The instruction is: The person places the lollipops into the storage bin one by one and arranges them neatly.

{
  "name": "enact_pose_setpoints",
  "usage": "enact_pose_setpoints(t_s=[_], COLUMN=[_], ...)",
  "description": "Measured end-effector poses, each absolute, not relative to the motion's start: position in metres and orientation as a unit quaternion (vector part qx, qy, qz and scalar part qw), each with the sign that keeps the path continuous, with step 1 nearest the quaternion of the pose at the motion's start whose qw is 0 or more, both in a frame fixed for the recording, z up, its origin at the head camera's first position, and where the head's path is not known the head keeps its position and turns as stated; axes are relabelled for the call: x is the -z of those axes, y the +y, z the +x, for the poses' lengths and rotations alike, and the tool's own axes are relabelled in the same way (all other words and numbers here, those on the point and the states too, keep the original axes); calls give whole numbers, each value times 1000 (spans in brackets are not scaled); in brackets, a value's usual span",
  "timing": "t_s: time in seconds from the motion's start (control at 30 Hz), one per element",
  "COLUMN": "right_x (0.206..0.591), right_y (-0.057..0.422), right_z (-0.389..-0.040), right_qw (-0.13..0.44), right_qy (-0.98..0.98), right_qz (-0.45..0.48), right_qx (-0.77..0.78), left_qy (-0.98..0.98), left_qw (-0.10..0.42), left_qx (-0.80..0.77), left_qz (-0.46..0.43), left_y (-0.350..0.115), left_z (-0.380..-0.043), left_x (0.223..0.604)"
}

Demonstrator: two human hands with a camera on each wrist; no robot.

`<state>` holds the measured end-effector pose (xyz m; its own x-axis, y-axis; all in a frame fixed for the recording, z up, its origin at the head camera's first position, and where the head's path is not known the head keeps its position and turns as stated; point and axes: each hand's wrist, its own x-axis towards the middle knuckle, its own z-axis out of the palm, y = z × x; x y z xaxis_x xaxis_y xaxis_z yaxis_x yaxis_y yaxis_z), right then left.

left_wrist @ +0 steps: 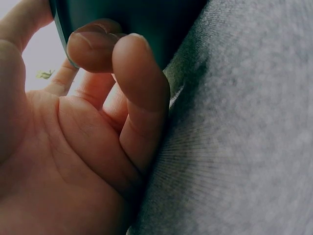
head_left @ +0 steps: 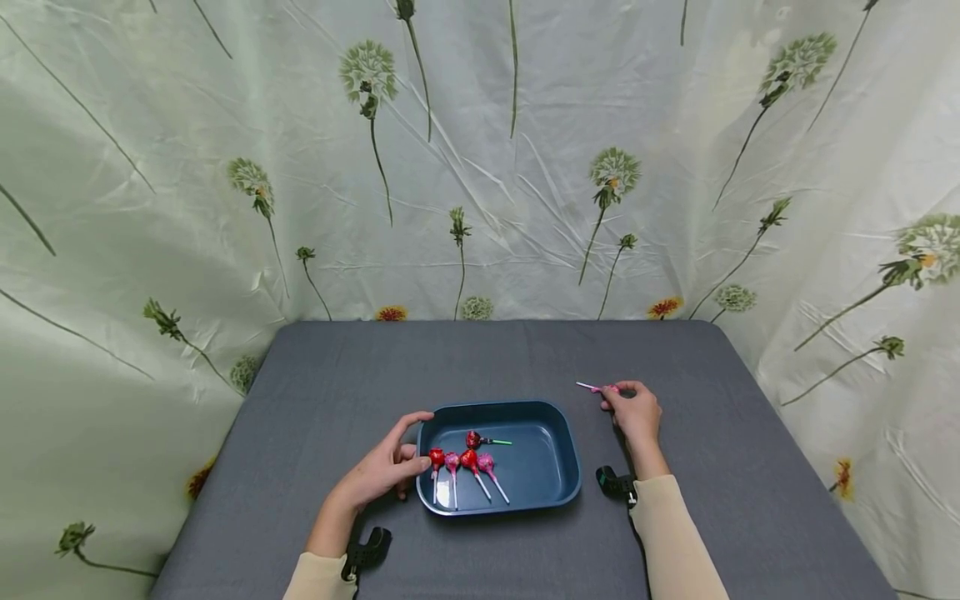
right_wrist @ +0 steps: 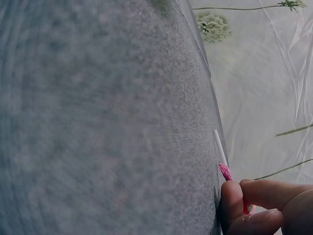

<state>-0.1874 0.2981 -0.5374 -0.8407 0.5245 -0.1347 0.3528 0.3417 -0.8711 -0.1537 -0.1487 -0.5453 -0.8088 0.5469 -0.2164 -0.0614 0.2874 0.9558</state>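
My left hand [head_left: 381,468] grips the left end of a blue rectangular tray [head_left: 538,477], with its thumb over the rim and its index finger along the far left corner. In the left wrist view, other fingers [left_wrist: 142,88] curl against the tray's outer side. To the right of the tray, my right hand [head_left: 636,417] pinches a lollipop [right_wrist: 224,171] by its pink-wrapped head; its white stick points left. Inside the tray, red and pink lollipops [head_left: 469,460] lie in a row at the left, sticks toward me. Behind them, a dark red lollipop [head_left: 474,440] lies sideways, its green stick pointing right.
Dark grey cloth covers the table [head_left: 480,358]. A pale curtain [head_left: 495,200] with printed dandelions hangs behind it and along both sides. Each wrist wears a black camera mount, such as the left mount [head_left: 369,550].
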Motion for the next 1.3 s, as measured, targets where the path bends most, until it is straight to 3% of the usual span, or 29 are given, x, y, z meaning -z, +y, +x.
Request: enact_pose_setpoints(t_s=[0.63, 0.9, 1.3], right_x=[534, 530, 501], right_y=[293, 292, 291], right_z=[-183, -176, -163], right_qw=[77, 43, 38], right_qy=[-840, -835, -822], right_qz=[-253, -222, -136], right_qx=[-473, -502, -552], left_qy=[760, 761, 762], left_qw=[253, 252, 254], left_qx=[-572, -571, -571], left_qz=[174, 176, 173], left_y=[-150, -150, -149], left_z=[-153, -153, -153], left_x=[546, 547, 547])
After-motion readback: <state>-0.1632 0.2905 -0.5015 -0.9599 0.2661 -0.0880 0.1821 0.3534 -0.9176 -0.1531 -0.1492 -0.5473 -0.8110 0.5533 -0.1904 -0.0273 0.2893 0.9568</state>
